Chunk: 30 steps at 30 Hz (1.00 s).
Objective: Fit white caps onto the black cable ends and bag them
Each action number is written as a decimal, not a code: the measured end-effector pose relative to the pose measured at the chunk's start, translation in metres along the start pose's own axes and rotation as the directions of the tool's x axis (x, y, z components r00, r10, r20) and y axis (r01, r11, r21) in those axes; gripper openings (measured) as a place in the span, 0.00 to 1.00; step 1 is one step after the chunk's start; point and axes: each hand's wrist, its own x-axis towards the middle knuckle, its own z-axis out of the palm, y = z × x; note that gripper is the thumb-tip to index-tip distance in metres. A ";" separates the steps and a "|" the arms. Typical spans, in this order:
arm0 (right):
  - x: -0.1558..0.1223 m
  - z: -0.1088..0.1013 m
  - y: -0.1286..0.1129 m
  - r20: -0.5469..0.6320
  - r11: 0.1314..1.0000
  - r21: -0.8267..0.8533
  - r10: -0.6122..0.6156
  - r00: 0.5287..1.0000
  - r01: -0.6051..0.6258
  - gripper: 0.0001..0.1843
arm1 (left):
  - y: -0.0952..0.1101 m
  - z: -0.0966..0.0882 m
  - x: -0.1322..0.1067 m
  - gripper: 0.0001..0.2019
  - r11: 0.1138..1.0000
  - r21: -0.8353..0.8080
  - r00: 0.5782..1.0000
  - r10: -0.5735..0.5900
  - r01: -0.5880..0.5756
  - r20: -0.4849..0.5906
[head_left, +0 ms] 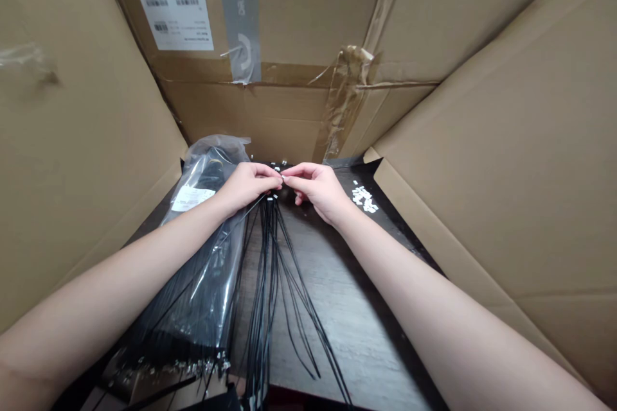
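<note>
My left hand (248,185) and my right hand (315,189) meet fingertip to fingertip over the far part of a dark wooden table (347,308). Both are pinched shut around a tiny white piece (281,175) at the end of a thin black cord. A bundle of loose black cords (270,282) runs from just below my fingers toward me. At my left wrist lies a clear plastic bag (207,257) full of more black cords, with a white label on it.
A small heap of white clips (365,198) lies on the table right of my right hand. Tall cardboard boxes wall in the table at left (72,160), back (289,45) and right (506,173). The back box bears a white label (172,8).
</note>
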 end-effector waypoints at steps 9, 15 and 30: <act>-0.001 0.000 -0.002 0.007 0.999 0.030 0.013 1.000 -0.013 0.13 | 0.005 0.000 -0.002 0.08 1.000 0.006 1.000 -0.006 0.006 0.006; -0.002 0.001 -0.002 0.011 1.000 0.027 0.010 1.000 -0.010 0.14 | 0.007 0.003 -0.002 0.08 1.000 0.012 0.999 -0.024 0.024 0.023; -0.001 0.001 -0.003 0.019 0.998 0.050 0.038 0.999 -0.039 0.15 | 0.008 0.002 -0.003 0.10 1.000 0.003 0.999 -0.019 0.019 0.030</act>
